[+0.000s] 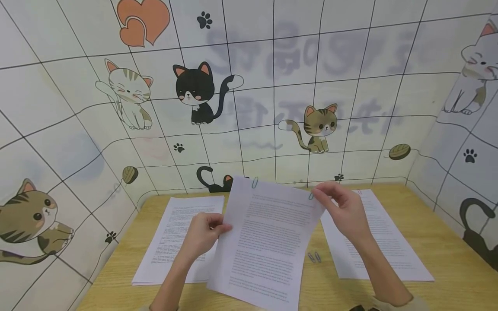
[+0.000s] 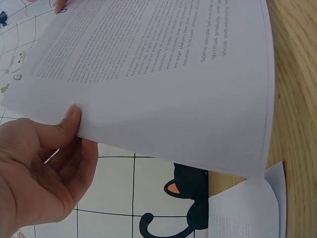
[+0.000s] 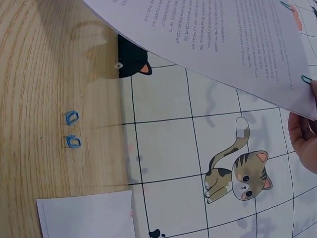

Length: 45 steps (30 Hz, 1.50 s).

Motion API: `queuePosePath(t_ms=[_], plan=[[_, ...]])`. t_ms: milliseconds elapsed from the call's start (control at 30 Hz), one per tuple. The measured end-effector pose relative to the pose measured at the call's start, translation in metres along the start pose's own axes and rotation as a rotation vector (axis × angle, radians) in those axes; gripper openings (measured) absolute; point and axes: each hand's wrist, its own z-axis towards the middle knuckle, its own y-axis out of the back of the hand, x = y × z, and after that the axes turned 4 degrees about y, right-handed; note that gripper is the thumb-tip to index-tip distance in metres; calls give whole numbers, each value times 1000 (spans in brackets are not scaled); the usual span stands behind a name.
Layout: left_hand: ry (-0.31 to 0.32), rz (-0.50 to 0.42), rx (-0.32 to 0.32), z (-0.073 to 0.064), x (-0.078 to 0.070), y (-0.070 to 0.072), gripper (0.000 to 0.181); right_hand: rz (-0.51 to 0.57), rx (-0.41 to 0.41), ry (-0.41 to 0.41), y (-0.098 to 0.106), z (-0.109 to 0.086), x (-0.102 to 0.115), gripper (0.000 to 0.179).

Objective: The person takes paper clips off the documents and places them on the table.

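Observation:
A printed paper document (image 1: 272, 242) is held up, tilted, above the table's middle. My left hand (image 1: 204, 233) pinches its left edge, thumb on the printed face, as the left wrist view also shows. At the upper right corner my right hand (image 1: 344, 209) pinches the paper, fingertips right at a green paper clip (image 1: 311, 195). Another green paper clip (image 1: 255, 182) sits on the top edge towards the left. Below the document's right side, two loose paper clips lie side by side on the table; they look blue in the right wrist view, one of these clips (image 3: 73, 142) being nearer the right-hand papers.
On the wooden table (image 1: 113, 280), a pile of printed sheets (image 1: 175, 233) lies to the left. More printed paper (image 1: 383, 242) lies to the right, with a pinkish clip (image 1: 359, 192) at its top edge. A wall with cat drawings (image 1: 253, 108) closes off the back and sides.

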Motion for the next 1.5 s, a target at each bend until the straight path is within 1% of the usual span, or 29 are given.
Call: queuePosePath(t_ms=[200, 300, 400, 567, 667, 800, 933, 1033, 1200, 1300, 1500], plan=[[-2, -7, 3, -2, 0, 0, 5, 7, -31, 20, -1, 1, 2, 6], [-5, -14, 10, -2, 1, 0, 5, 25, -53, 16, 0, 1, 2, 8], [7, -20, 8, -1, 3, 1, 6, 87, -84, -12, 3, 2, 2, 11], [45, -51, -9, -1, 5, 5, 5, 244, -158, -60, 10, 5, 3, 14], [63, -73, -12, -1, 5, 8, 6, 289, -189, -74, 13, 6, 2, 14], [81, -88, -22, 0, 3, 12, 5, 303, -190, -78, 16, 6, -1, 15], [77, -96, -27, 3, 3, 16, 8, 313, -175, -88, 19, 5, -4, 16], [77, -108, -25, 4, 3, 18, 7, 310, -148, -89, 19, 3, -8, 16], [105, -131, -23, 4, 2, 20, 4, 244, -79, -112, 18, 2, -16, 19], [125, -141, -20, 4, 3, 21, 4, 163, -19, -142, 18, 0, -23, 19], [130, -149, -18, 2, 4, 23, 4, -4, 157, -177, 17, -7, -40, 17]])
